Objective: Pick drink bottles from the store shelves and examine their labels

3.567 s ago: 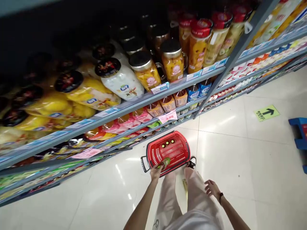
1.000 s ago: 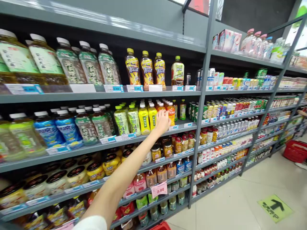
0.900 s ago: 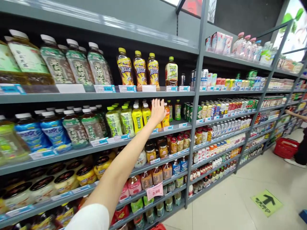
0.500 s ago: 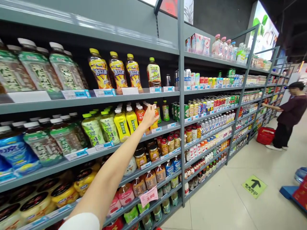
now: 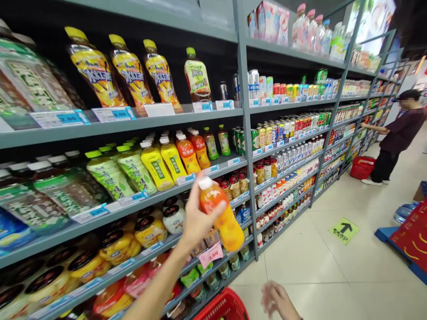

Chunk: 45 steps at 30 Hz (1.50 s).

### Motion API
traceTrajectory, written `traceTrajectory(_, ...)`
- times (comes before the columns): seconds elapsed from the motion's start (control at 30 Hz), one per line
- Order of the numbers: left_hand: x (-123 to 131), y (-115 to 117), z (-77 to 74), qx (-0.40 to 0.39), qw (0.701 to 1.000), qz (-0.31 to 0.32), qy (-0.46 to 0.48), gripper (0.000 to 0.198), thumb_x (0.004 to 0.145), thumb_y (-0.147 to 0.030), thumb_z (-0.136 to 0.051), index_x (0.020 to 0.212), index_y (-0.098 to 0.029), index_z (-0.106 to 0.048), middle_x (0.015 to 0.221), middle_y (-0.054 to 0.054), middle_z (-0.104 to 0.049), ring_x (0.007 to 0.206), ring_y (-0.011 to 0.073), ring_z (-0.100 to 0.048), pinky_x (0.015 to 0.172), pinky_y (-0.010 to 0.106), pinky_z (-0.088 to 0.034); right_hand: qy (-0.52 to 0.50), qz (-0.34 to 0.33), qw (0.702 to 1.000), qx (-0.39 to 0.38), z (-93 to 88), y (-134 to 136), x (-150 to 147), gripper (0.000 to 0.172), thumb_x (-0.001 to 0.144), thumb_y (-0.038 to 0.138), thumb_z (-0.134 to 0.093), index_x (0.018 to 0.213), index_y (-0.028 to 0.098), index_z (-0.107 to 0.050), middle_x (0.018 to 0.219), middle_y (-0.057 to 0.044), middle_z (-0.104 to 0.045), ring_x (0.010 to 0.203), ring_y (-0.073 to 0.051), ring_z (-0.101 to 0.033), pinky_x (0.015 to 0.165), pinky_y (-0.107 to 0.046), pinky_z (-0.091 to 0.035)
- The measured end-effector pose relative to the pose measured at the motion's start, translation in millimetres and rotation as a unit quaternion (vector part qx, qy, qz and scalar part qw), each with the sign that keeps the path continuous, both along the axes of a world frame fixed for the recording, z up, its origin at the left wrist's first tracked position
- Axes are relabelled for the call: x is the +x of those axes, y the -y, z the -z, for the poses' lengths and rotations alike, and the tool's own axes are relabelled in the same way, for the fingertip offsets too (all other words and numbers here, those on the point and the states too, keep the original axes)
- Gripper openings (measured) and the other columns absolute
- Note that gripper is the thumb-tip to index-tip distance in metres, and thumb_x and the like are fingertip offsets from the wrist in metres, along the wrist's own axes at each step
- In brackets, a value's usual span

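My left hand (image 5: 197, 218) is closed around an orange drink bottle (image 5: 223, 216) with a white cap, held tilted in front of the grey shelves. Behind it, on the middle shelf (image 5: 213, 168), stand more orange bottles (image 5: 194, 151) beside yellow bottles (image 5: 164, 161) and green-capped ones. My right hand (image 5: 277, 301) hangs low near the bottom edge, blurred, fingers loosely spread, holding nothing. A red basket (image 5: 223, 308) sits on the floor below my left arm.
Grey shelving full of drinks, jars and cans runs down the aisle to the right. Another person (image 5: 398, 135) in a dark top reaches into the far shelves, with a red basket (image 5: 362, 167) at their feet. A green arrow sticker (image 5: 343, 230) marks the tiled floor. A blue pallet (image 5: 400, 249) stands at right.
My left hand reached to the middle shelf, took an orange bottle, and has pulled it back toward me. The view has panned right and down; my right hand has come into view.
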<state>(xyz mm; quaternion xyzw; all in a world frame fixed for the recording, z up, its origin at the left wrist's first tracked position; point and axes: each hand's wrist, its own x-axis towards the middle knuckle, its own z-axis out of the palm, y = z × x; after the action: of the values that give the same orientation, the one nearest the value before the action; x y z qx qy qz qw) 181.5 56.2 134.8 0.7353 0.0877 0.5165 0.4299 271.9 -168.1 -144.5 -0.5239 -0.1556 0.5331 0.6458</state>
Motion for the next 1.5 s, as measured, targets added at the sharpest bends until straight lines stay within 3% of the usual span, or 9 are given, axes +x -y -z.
traceTrajectory(0.13, -33, 67, 62.2, -0.174, 0.971, 0.157, -0.040, 0.103, 0.083, -0.037, -0.087, 0.168, -0.031, -0.029, 0.128, 0.010, -0.059, 0.091, 0.0199, -0.071, 0.079, 0.032, -0.064, -0.131, -0.121, 0.979, 0.100, -17.9, -27, -27, 0.091, 0.071, 0.100, -0.056, 0.099, 0.014, -0.069, 0.070, -0.007, -0.070, 0.053, -0.019, -0.067, 0.045, -0.025, -0.049)
traceTrajectory(0.27, -51, 88, 87.3, -0.240, 0.954, 0.177, -0.017, 0.109, 0.083, -0.037, -0.087, 0.170, -0.035, -0.021, 0.129, 0.010, -0.059, 0.101, 0.0218, -0.071, 0.087, 0.033, -0.064, -0.269, -0.195, 0.934, 0.127, -44.0, -20, -56, 0.090, 0.080, 0.096, -0.047, 0.084, 0.009, -0.072, 0.064, -0.007, -0.066, 0.038, -0.012, -0.055, 0.032, -0.017, -0.026)
traceTrajectory(0.4, -68, 93, 92.1, -0.255, 0.955, 0.147, -0.036, 0.103, 0.088, -0.036, -0.083, 0.170, -0.035, -0.022, 0.151, 0.014, -0.052, 0.125, 0.0271, -0.065, 0.102, 0.035, -0.060, -0.260, -0.092, 0.953, 0.123, -53.0, -10, -76, 0.081, 0.080, 0.090, -0.061, 0.101, 0.012, -0.072, 0.070, -0.003, -0.068, 0.036, -0.003, -0.039, 0.034, -0.015, -0.021)
traceTrajectory(0.53, -82, 104, 98.2, -0.300, 0.947, 0.106, -0.048, 0.106, 0.090, -0.038, -0.081, 0.171, -0.035, -0.012, 0.163, 0.018, -0.041, 0.133, 0.0322, -0.062, 0.108, 0.042, -0.058, -0.113, -0.027, 0.977, 0.176, -56.5, -11, -79, 0.069, 0.091, 0.080, -0.061, 0.123, 0.019, -0.063, 0.072, 0.000, -0.066, 0.044, -0.009, -0.049, 0.043, -0.019, -0.037)
traceTrajectory(0.7, -86, 107, 100.8, -0.287, 0.953, 0.090, -0.031, 0.098, 0.089, -0.035, -0.082, 0.167, -0.031, -0.021, 0.151, 0.019, -0.054, 0.125, 0.0304, -0.067, 0.105, 0.044, -0.059, 0.015, 0.012, 0.983, 0.185, -54.7, -10, -70, 0.067, 0.085, 0.075, -0.073, 0.125, 0.021, -0.064, 0.099, -0.009, -0.073, 0.074, -0.020, -0.069, 0.067, -0.033, -0.059)
traceTrajectory(0.83, -86, 104, 96.4, -0.256, 0.958, 0.127, -0.019, 0.081, 0.087, -0.031, -0.083, 0.156, -0.028, -0.039, 0.140, 0.017, -0.062, 0.120, 0.0293, -0.068, 0.100, 0.043, -0.061, 0.112, 0.065, 0.970, 0.205, -54.4, -7, -68, 0.058, 0.084, 0.057, -0.083, 0.129, 0.026, -0.063, 0.123, -0.011, -0.069, 0.112, -0.029, -0.069, 0.095, -0.040, -0.059)
traceTrajectory(1.0, -86, 105, 93.4, -0.250, 0.956, 0.153, -0.007, 0.063, 0.086, -0.032, -0.083, 0.141, -0.025, -0.052, 0.133, 0.016, -0.065, 0.119, 0.0296, -0.071, 0.102, 0.043, -0.060, 0.229, 0.124, 0.942, 0.212, -62.0, -5, -69, 0.058, 0.081, 0.031, -0.089, 0.131, 0.028, -0.060, 0.126, -0.010, -0.063, 0.119, -0.026, -0.064, 0.100, -0.037, -0.056)
traceTrajectory(1.33, -75, 113, 83.8, -0.255, 0.955, 0.153, 0.015, 0.075, 0.079, -0.042, -0.090, 0.140, -0.022, -0.052, 0.119, 0.016, -0.071, 0.111, 0.0300, -0.072, 0.090, 0.039, -0.062, 0.385, 0.280, 0.845, 0.242, -65.5, -2, -74, 0.057, 0.079, 0.009, -0.083, 0.127, 0.029, -0.059, 0.124, -0.008, -0.051, 0.119, -0.025, -0.060, 0.096, -0.039, -0.056)
traceTrajectory(1.5, -75, 118, 87.1, -0.275, 0.951, 0.136, 0.018, 0.075, 0.080, -0.042, -0.089, 0.141, -0.023, -0.051, 0.120, 0.016, -0.071, 0.112, 0.0306, -0.072, 0.093, 0.041, -0.062, 0.368, 0.215, 0.873, 0.238, -66.2, 2, -67, 0.058, 0.080, 0.016, -0.087, 0.131, 0.029, -0.063, 0.122, -0.010, -0.059, 0.117, -0.027, -0.062, 0.097, -0.041, -0.055)
